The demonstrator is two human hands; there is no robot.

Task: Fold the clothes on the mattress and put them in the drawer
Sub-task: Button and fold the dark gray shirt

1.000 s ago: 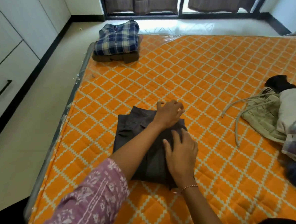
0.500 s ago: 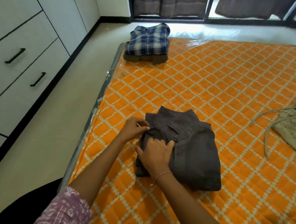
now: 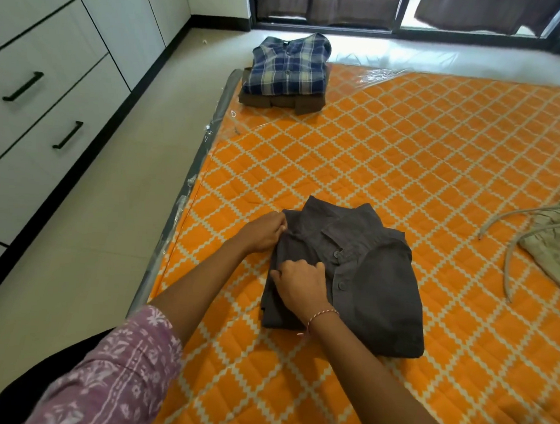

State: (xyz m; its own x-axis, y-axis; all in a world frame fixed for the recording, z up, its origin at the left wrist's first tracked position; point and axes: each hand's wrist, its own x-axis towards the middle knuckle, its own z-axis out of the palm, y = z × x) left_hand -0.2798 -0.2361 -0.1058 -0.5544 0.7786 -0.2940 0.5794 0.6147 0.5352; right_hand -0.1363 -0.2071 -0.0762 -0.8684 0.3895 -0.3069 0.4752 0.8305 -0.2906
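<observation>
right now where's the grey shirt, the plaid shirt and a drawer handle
grey shirt (image 3: 376, 283), head view, right front panel
plaid shirt (image 3: 287, 69), head view, middle of folded front
drawer handle (image 3: 23, 86), head view, middle of upper black bar

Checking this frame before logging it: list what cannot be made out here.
- Head view: right hand covers the grey shirt's left edge, hiding its grip.
- Left hand's fingertips curl out of sight at the shirt's corner.
- Beige garment is cut off by the right edge.
- Brown garment lies mostly under the plaid shirt.

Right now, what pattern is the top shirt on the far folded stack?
Blue and cream plaid shirt, clearest in the head view.
</observation>
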